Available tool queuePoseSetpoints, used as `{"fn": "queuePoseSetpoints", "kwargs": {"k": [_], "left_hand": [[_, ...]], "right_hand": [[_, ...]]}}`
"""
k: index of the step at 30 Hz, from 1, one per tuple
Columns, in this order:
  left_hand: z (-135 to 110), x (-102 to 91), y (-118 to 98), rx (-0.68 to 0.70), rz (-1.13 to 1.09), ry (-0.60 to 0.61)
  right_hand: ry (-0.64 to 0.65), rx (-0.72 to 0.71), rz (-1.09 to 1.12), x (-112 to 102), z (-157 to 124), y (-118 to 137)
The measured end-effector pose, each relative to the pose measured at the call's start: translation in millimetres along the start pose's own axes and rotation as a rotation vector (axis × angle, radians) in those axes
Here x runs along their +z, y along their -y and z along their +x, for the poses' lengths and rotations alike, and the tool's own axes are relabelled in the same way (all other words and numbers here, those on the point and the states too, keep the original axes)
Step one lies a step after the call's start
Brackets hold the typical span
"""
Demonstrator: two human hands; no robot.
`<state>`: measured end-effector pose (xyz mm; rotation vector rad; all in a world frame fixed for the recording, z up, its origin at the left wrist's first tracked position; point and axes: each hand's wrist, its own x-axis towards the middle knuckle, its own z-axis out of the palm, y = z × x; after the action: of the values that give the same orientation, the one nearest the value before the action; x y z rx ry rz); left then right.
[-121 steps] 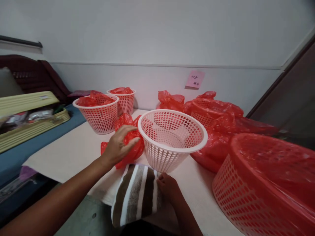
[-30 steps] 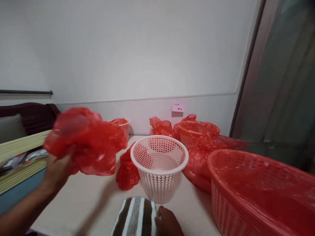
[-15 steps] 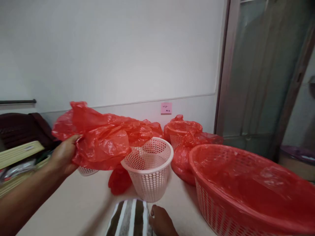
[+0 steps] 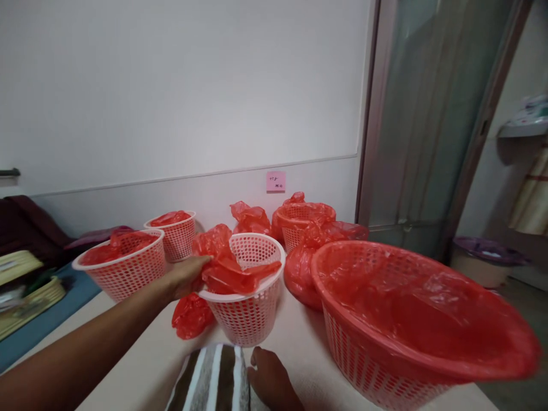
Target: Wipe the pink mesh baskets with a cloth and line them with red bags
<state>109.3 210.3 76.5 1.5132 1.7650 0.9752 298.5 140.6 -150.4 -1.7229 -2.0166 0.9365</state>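
My left hand (image 4: 188,277) grips a crumpled red plastic bag (image 4: 231,274) and holds it inside the white mesh basket (image 4: 248,319) at the table's middle. Part of the bag sticks up over the rim on the left. My right hand (image 4: 269,379) rests on the table just in front of that basket, beside a brown and white striped towel (image 4: 214,379); its fingers are curled, with nothing visible in them. Another red bag (image 4: 190,315) lies crumpled on the table to the left of the basket.
Two small white baskets lined in red (image 4: 124,268) (image 4: 175,231) stand at the left. A large red-lined basket (image 4: 406,319) fills the right foreground. Behind are a further lined basket (image 4: 302,222) and loose red bags (image 4: 248,216). A yellow case (image 4: 21,285) lies far left.
My left hand lifted a red bag off the table, shook it open in the air, then brought it down into the white basket. The view swung right; my right hand stayed by the towel.
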Motion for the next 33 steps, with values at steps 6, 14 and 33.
{"fn": "queuePoseSetpoints", "kwargs": {"k": [6,14,33], "left_hand": [[-7,10.3,30,0.183,0.356,-0.03],[-49,29.6,63,0.206,0.715,-0.264],[-64,45.2,66,0.247,0.714,-0.313]], "right_hand": [[-0.021,-0.01,-0.006,0,4,-4],[-0.128,-0.044,0.067,0,8,-4],[-0.892,-0.669,0.246,-93,-88,82]]}}
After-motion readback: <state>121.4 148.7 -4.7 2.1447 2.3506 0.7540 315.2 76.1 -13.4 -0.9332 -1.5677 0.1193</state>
